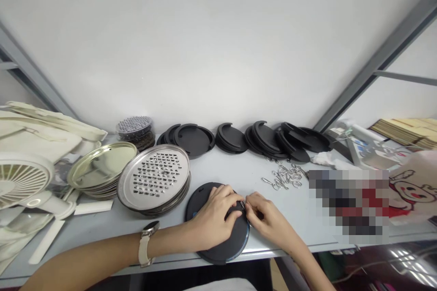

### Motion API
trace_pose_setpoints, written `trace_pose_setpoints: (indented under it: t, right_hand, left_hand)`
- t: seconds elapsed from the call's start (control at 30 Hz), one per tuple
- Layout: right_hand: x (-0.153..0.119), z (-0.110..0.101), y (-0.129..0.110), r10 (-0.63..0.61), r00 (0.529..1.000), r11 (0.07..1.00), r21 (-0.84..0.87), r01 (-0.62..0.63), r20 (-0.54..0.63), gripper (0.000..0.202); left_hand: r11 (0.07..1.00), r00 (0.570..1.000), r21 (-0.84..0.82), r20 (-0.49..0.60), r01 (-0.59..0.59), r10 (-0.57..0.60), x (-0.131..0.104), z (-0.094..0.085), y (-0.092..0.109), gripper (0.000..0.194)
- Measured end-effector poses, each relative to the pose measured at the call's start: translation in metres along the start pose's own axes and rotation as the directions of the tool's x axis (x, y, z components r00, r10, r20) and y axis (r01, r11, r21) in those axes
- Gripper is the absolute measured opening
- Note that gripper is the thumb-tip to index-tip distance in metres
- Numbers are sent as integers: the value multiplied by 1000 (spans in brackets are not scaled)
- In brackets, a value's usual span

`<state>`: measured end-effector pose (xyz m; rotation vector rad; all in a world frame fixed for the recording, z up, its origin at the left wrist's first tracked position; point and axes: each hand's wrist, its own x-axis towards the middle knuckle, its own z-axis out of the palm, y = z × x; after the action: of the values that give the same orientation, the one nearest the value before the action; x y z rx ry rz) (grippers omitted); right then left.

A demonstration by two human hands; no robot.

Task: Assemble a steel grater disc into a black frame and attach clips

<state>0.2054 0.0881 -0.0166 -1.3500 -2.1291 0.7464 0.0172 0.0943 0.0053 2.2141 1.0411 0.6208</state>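
A round black disc-shaped case (235, 241) lies at the front edge of the grey table. My left hand (216, 213), with a watch on its wrist, rests over the disc, its thumb and fingers closed toward a small metal clip (243, 205) at the disc's right side. Across from it, my right hand (261, 213) pinches at the same clip. The fingers hide most of the clip. Farther right is a loose pile of metal clips (287, 176).
Stacked metal grater discs (153, 177) and plain metal discs (102, 166) stand left. Black ring-shaped covers (232, 137) line the wall. A white fan (20, 182) is far left; a printed bag (413, 186) and wooden pieces (406, 131) are right.
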Motion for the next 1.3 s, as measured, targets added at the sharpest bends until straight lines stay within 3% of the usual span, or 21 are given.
trace_pose_setpoints:
  t: [0.53, 0.7, 0.87, 1.3]
  right_hand:
    - [1, 1, 1, 62, 998, 998, 36, -61, -29, 31]
    - [5, 2, -1, 15, 999, 1000, -1, -15, -35, 28]
    - [4, 0, 1, -16, 1000, 1000, 12, 16, 10, 31]
    - [4, 0, 1, 5, 1000, 1000, -6, -5, -14, 31]
  left_hand:
    - [999, 998, -26, -59, 19, -21, 1, -2, -1, 23]
    - [998, 996, -57, -72, 40, -44, 3, -1, 0, 24]
    - [998, 998, -64, -51, 27, -30, 5, 1, -2, 20]
    - [999, 1000, -49, -6, 9, -10, 4, 1, -4, 26]
